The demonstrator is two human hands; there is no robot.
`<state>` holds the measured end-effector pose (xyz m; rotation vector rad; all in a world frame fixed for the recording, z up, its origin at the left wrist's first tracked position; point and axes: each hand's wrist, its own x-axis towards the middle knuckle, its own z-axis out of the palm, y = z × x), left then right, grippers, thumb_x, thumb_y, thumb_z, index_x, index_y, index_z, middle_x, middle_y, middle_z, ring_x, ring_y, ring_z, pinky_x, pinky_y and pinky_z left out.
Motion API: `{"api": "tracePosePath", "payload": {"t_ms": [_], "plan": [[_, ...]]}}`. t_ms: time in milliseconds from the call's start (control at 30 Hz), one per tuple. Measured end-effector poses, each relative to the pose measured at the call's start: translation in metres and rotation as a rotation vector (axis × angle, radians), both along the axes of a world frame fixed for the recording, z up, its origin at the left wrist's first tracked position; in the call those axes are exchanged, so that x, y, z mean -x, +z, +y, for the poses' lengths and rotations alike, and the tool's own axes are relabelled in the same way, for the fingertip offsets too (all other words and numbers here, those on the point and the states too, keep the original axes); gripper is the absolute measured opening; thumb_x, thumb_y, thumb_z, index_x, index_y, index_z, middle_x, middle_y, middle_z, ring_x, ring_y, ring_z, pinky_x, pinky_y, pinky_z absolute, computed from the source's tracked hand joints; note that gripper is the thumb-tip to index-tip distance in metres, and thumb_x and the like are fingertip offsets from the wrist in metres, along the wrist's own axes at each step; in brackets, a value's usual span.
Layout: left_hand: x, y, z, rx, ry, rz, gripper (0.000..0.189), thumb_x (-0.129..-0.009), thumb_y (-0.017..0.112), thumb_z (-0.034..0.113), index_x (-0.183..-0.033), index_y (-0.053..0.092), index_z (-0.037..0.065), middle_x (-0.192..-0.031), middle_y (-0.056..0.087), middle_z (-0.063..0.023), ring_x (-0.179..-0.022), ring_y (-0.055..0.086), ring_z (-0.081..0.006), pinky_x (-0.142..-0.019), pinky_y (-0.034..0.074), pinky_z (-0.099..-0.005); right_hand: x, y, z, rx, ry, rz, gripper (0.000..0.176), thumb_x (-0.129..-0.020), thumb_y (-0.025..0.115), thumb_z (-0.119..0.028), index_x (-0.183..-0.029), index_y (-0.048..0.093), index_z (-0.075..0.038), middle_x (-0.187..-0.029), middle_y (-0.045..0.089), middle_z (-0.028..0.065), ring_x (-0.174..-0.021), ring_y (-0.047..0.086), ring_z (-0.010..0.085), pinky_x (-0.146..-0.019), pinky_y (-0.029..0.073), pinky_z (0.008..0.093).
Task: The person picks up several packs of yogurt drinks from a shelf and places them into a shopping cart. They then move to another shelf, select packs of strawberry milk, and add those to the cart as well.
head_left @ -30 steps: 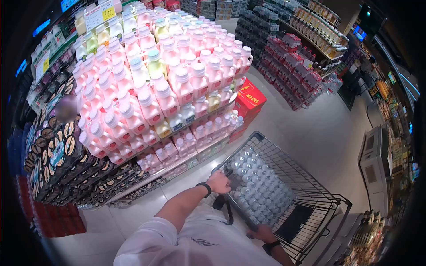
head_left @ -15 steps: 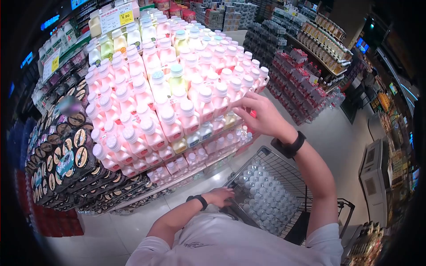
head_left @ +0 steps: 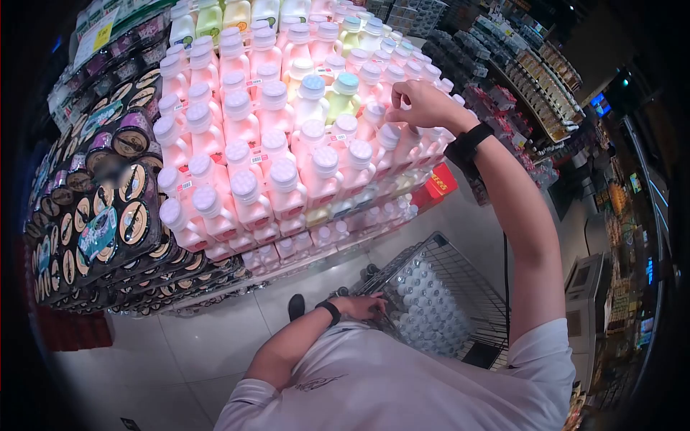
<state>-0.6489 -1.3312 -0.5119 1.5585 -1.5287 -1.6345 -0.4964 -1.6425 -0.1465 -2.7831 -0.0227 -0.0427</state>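
Rows of pink bottles with white caps [head_left: 285, 188] fill the lit display. Over their right part is my right hand [head_left: 424, 106], its fingers curled down close to the caps; whether they touch one is unclear. Two bottles with blue caps, one white [head_left: 311, 108] and one yellow-green [head_left: 343, 105], stand to the left of that hand. My left hand [head_left: 365, 307] rests at the near left edge of a shopping cart [head_left: 471, 287], its fingers partly spread. Packs of clear-wrapped bottles or cans [head_left: 428, 309] lie in the cart.
Stacked dark cups with round lids [head_left: 108, 223] are at the left. A red box [head_left: 435, 185] stands at the display's right corner. Shelves with jars [head_left: 543, 93] are at the upper right, and a grey cabinet [head_left: 583, 302] is on the right. Tiled floor [head_left: 208, 334] shows below.
The view has moved closer to the bottles. My right hand has moved up and further over the display, its fingers more curled. My left hand remains at the cart's edge.
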Motion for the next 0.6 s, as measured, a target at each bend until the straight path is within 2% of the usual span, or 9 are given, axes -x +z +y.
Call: {"api": "tracePosePath", "payload": {"t_ms": [33,100,233,333,433,600], "plan": [[0.0,-0.003,0.0,0.015,0.022,0.016,0.033,-0.096,0.062,0.033,-0.12,0.058,0.01,-0.158,0.034,-0.0151,-0.154,0.006,-0.0318,-0.121,0.016,-0.0508,0.0,0.004,0.001,0.003,0.027,0.047,0.029,-0.078,0.079,-0.026,-0.093,0.071,-0.002,-0.086,0.071,0.0141,-0.075,0.066,0.0241,-0.068,0.051,0.0357],[0.002,-0.01,0.002,0.04,0.056,0.048,0.032,-0.095,0.062,0.032,-0.117,0.061,0.009,-0.157,0.037,-0.0134,-0.154,0.009,-0.0303,-0.121,0.021,-0.0428,-0.007,-0.003,-0.009,0.035,0.141,0.086,0.027,-0.078,0.077,-0.021,-0.098,0.072,-0.003,-0.086,0.071,0.0135,-0.078,0.067,0.0252,-0.073,0.052,0.0362],[0.0,-0.014,0.002,0.057,0.039,0.074,0.031,-0.096,0.06,0.031,-0.117,0.061,0.009,-0.157,0.038,-0.0139,-0.154,0.01,-0.0301,-0.121,0.021,-0.0429,-0.021,-0.003,-0.021,0.085,0.208,0.191,0.027,-0.077,0.073,-0.012,-0.103,0.073,-0.003,-0.09,0.072,0.012,-0.085,0.068,0.0261,-0.079,0.052,0.0369],[-0.001,-0.017,0.003,0.071,0.028,0.118,0.03,-0.097,0.059,0.03,-0.118,0.062,0.008,-0.156,0.038,-0.0148,-0.153,0.01,-0.0313,-0.121,0.02,-0.0435,-0.013,-0.007,-0.013,0.131,0.277,0.081,0.021,-0.077,0.07,-0.011,-0.096,0.075,-0.004,-0.091,0.071,0.0122,-0.086,0.068,0.0283,-0.076,0.052,0.0382],[-0.003,-0.028,0.004,0.086,0.032,0.134,0.029,-0.098,0.06,0.028,-0.119,0.06,0.008,-0.157,0.037,-0.0163,-0.153,0.009,-0.0334,-0.121,0.02,-0.0453,-0.015,-0.003,0.002,0.301,0.162,0.131,0.016,-0.075,0.069,-0.014,-0.087,0.075,-0.005,-0.089,0.068,0.0123,-0.084,0.066,0.0301,-0.073,0.052,0.0397],[-0.003,-0.032,0.005,0.09,0.015,0.122,0.027,-0.099,0.06,0.024,-0.119,0.058,0.008,-0.157,0.036,-0.0175,-0.153,0.007,-0.0364,-0.121,0.02,-0.0481,0.007,0.004,-0.013,0.266,0.23,-0.054,0.014,-0.075,0.069,-0.017,-0.077,0.07,-0.003,-0.082,0.062,0.0113,-0.078,0.062,0.0306,-0.07,0.05,0.0409]]}}
